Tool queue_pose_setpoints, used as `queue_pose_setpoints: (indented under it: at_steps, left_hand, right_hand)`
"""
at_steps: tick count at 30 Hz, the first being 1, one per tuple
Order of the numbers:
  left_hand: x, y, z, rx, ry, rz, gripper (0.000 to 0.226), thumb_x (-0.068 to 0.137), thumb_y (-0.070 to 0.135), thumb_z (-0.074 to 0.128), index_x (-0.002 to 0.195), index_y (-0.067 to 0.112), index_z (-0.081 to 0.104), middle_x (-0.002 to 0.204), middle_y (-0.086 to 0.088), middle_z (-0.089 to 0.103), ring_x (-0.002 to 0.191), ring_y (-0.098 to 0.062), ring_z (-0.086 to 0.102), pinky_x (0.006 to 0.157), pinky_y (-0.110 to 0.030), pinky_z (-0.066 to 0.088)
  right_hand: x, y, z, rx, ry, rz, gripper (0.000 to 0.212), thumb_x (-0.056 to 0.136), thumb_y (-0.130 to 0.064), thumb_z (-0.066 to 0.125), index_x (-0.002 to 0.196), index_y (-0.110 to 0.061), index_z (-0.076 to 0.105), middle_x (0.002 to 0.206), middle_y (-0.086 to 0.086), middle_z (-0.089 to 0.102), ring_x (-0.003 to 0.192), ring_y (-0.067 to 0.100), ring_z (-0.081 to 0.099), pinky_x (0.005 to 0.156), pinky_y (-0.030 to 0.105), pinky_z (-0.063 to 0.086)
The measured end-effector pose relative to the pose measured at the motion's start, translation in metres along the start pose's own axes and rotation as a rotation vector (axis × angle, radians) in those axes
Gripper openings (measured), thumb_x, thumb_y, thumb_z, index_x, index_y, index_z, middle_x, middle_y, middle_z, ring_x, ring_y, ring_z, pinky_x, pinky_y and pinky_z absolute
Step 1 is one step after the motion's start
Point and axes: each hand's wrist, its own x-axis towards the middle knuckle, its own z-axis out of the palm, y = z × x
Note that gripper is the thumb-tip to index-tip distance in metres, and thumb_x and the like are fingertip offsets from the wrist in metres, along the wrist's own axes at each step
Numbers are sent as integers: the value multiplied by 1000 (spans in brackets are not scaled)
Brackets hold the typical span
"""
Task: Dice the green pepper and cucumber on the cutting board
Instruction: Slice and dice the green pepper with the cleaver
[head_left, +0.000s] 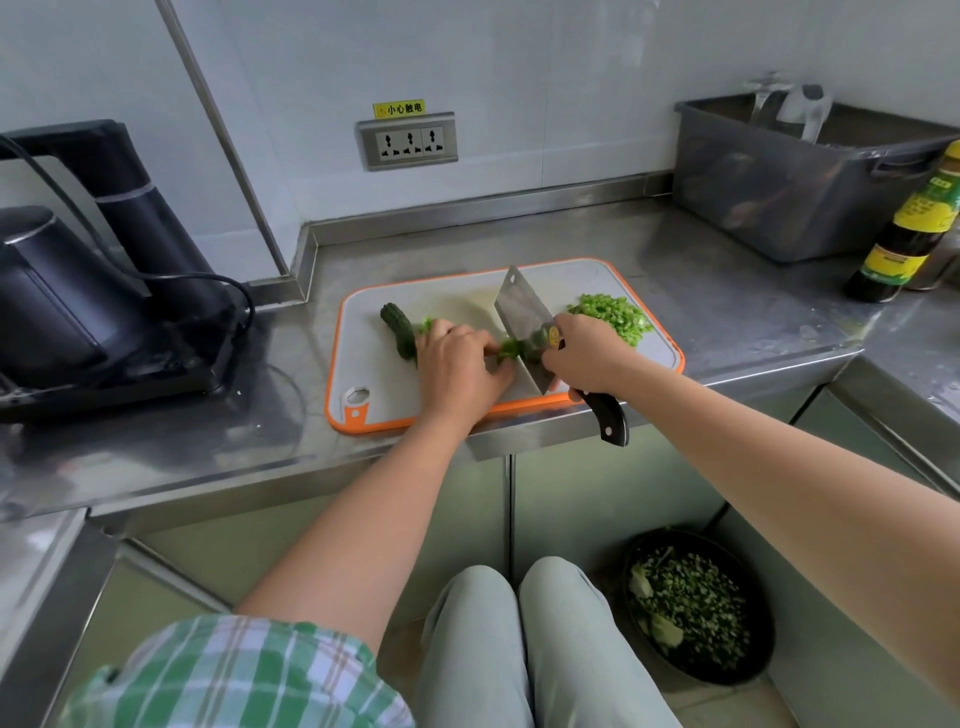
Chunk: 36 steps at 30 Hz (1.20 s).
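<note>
Head view looks down at the board (405, 384), which lies on a steel counter (727, 291). The job is part done.

On the right end of the board sits a pile (613, 312) of small green bits. They look like pepper that is already diced.

Near the middle of the board is some pepper (509, 351) that still needs cutting. The left hand (457, 364) has its fingers curled down over it and holds it still. The right hand (587, 358) is wrapped tight around the knife (519, 317), up close to the blade. The blade stands on the board, right beside the left fingers, with its edge at the pepper. The dark handle sticks out past the near edge of the board.

On the left part of the board lies the cucumber (397, 332). It is dark and bumpy. One end goes under the left hand, so I cannot tell if any of it has been cut. The part I can see is still in one piece.

So I think the pepper is more than half done and the cucumber is left to do.

Far below the board, on the floor, a dark bowl (696, 603) holds chopped greens.
</note>
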Motion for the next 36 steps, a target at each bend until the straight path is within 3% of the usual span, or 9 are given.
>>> queue_pose_setpoints:
  at_steps: [4,9,14,22,28,36]
  left_hand:
    - [-5,-7,0,-169,30,-40,15,76,34,72,74,20,73,76,-4,70,88,-32,54,80,-37,44]
    - [0,-11,3,-246,-28,-53,29,80,38,73,103,22,68,89,7,71,91,-23,52,81,-35,41]
    - [1,-10,7,-229,-40,-20,36,80,34,72,115,26,67,91,6,70,88,-26,56,81,-38,45]
    - [10,-6,11,-192,-44,-133,26,89,28,64,114,23,72,93,-9,72,91,-33,58,81,-35,43]
    - [17,10,7,-266,-59,-353,16,86,27,68,98,21,77,95,-7,74,93,-30,64,72,-28,46]
    - [21,12,2,-306,-97,-436,14,84,26,70,94,19,78,94,-5,74,88,-25,67,63,-21,37]
  right_hand:
    - [0,-5,0,-61,3,-36,9,87,-6,48,92,-5,41,89,16,53,87,41,63,49,27,37]
    - [0,-12,-4,-99,-32,-44,5,89,-6,45,93,-7,43,84,15,54,55,29,58,42,29,43]
    - [2,-14,-5,-78,-36,-24,7,89,-4,43,95,-7,43,77,9,49,47,23,56,37,26,42]
    - [-3,-16,-9,-67,43,-85,3,87,-4,44,89,-5,43,85,17,55,47,26,55,38,28,39]
    - [-7,-17,-9,-159,33,-108,33,88,-10,44,120,-2,53,95,18,63,51,25,54,53,37,52]
    - [-12,-19,-7,-225,-6,-112,23,87,-6,45,110,-3,50,89,13,50,64,25,46,45,26,31]
